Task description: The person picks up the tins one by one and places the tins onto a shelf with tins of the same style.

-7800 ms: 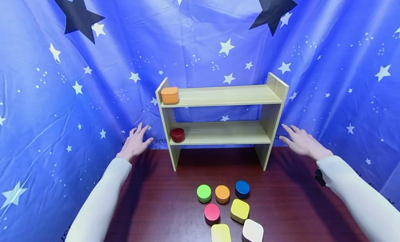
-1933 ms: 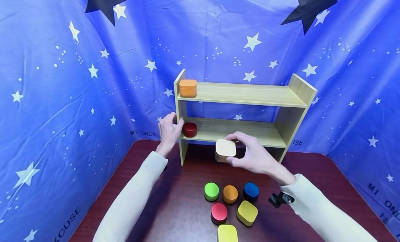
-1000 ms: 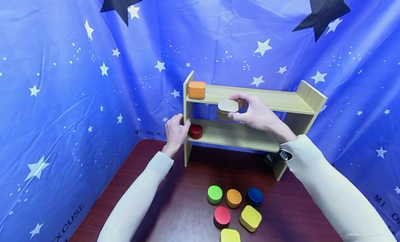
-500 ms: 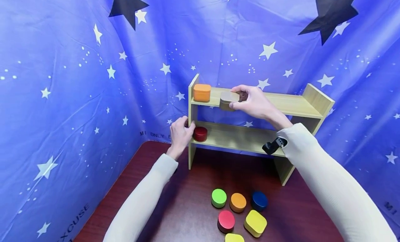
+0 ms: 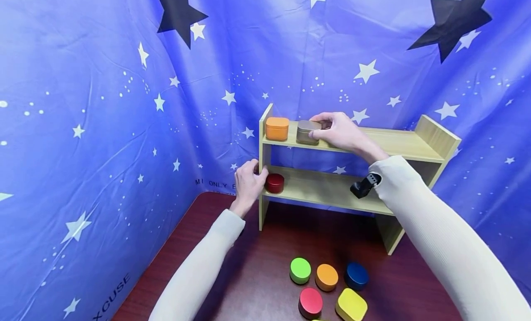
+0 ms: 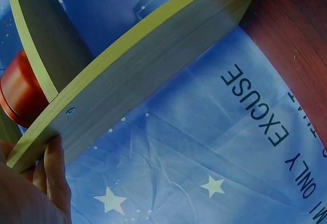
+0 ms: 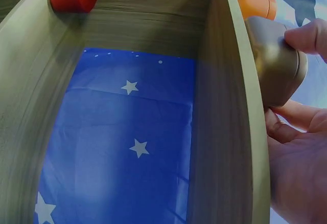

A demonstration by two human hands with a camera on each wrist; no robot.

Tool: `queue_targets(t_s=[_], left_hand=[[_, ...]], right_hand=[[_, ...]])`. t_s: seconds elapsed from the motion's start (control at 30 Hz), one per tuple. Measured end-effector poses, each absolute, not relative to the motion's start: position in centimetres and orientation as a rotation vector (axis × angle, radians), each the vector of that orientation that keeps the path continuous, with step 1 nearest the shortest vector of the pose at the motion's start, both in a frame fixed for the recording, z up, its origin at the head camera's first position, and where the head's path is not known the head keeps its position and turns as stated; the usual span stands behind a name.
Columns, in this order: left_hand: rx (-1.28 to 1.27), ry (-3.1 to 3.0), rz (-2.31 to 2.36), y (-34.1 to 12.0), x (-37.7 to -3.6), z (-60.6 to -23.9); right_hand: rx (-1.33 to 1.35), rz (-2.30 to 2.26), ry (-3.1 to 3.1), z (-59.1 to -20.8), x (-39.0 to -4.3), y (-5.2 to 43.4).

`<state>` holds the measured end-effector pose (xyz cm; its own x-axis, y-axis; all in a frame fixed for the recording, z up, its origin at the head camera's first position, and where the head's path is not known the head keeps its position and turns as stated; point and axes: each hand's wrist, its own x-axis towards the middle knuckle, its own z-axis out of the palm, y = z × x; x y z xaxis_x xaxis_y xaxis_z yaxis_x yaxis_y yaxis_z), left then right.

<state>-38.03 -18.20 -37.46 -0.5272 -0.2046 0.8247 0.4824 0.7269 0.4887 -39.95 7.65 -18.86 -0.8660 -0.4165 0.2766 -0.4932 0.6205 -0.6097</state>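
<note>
My right hand (image 5: 342, 133) pinches a rounded-square, beige-gold tin (image 5: 307, 132) between thumb and fingers at the upper board of a small wooden shelf (image 5: 398, 143). In the right wrist view the tin (image 7: 273, 63) is at that board; whether it bears its full weight I cannot tell. Left of it, a short gap away, stands an orange rounded-square tin (image 5: 277, 129). My left hand (image 5: 248, 183) grips the edge of the shelf's left side panel (image 6: 127, 65), thumb on the inner side. Close to that thumb, a round dark red tin (image 5: 274, 183) sits on the lower board.
On the dark red table (image 5: 244, 265) in front of the shelf lie round tins: green (image 5: 300, 271), orange (image 5: 327, 277), blue (image 5: 356, 276) and red (image 5: 310, 303). A yellow rounded-square tin (image 5: 351, 305) is beside them. A starry blue curtain (image 5: 103, 104) surrounds the table.
The right hand took the pale tin from the table's front and raised it to the upper board, beside the orange tin. The left hand moved onto the side panel. The view has shifted.
</note>
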Motion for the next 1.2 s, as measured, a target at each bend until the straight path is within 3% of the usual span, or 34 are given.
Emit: queue_targets(t_s=[0.73,1.2], left_hand=[[-0.195,-1.954,-0.902,-18.0,-38.2,-37.5],[-0.199,-1.941,-0.922,-18.1,-38.5,-37.7]], right_hand=[[0.751,1.286,-2.756,-19.1,-39.8,9.0],[0.762,1.253,-2.699,-19.7,-36.7,11.4]])
